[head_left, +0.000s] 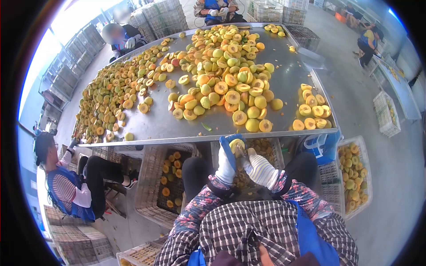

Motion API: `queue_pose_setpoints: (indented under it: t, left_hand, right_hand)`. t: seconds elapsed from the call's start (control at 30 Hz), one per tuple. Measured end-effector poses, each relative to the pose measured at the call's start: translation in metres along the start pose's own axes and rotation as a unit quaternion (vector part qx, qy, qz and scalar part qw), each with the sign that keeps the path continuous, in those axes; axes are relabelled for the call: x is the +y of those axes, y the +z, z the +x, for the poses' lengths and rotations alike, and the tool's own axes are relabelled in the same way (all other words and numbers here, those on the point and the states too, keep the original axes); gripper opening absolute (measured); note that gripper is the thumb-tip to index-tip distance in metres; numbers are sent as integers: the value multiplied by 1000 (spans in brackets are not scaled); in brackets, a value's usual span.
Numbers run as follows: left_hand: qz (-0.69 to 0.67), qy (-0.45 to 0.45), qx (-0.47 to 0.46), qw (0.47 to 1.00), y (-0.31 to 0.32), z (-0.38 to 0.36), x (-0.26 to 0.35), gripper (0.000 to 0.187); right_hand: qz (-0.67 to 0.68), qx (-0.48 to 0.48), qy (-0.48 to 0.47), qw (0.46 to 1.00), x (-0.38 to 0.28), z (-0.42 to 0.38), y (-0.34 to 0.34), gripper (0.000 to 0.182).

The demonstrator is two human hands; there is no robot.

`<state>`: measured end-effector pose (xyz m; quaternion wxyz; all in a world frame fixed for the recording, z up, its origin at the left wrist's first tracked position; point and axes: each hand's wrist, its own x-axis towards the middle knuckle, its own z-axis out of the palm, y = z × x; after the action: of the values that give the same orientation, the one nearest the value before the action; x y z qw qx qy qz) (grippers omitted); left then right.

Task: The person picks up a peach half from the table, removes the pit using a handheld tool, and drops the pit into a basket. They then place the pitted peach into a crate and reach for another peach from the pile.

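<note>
My left hand (226, 158), in a white and blue work glove, is closed around a yellow peach half (237, 145) just below the table's near edge. My right hand (262, 170), in a striped white glove, is closed close beside the fruit. A small grey tip reaches from its fingers to the peach; what it belongs to is hidden. Beneath both hands, between my knees, is a crate holding pits and fruit pieces (244, 179). Ahead, a large pile of halved peaches (230, 84) lies on the metal table (177, 128), with a small separate group (313, 111) at right.
A crate with some peach halves (151, 195) stands left of my legs, and a fuller crate (353, 177) at right. A blue bag (319, 148) hangs beside my right knee. Co-workers sit at the left (73, 181), far left and far side of the table.
</note>
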<state>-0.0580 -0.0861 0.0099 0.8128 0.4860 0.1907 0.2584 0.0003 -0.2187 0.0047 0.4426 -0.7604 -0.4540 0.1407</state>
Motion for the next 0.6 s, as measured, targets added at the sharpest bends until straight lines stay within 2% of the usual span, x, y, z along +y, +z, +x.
queue_pose_setpoints:
  t: [0.1,0.13,0.17,0.2,0.37,0.43,0.5,0.53,0.57,0.6]
  left_hand:
    - [4,-4,-23,1000,-9,2,2,62]
    - [76,32,-37,996,-13,1,3,63]
    - [147,67,-51,986,-16,0,2,64]
    - [-8,-79,-31,996,-3,-2,21,68]
    - [-59,-116,-14,991,1,0,21,72]
    - [-76,-122,-17,989,-4,-2,20,73]
    - [71,-95,-69,991,-7,2,25,74]
    - [72,-154,-91,981,-11,9,25,75]
    - [73,-159,-93,980,-11,7,22,75]
    - [65,-142,-79,985,-9,7,20,76]
  right_hand:
    - [3,-18,-46,999,-14,2,-12,32]
    - [5,-19,-44,999,-18,3,-18,32]
    - [-34,-72,-29,996,-23,3,-24,30]
    - [-72,-123,-14,990,-25,3,-28,29]
    - [6,-59,30,998,-26,-7,-8,30]
    - [56,-33,-42,997,-6,-8,5,30]
    - [44,-28,-73,996,-4,-3,-4,32]
    - [-13,-85,-33,996,-7,-1,-14,35]
    - [-70,-144,10,987,-11,-3,-19,38]
    - [-27,-101,-21,994,-5,-5,-13,39]
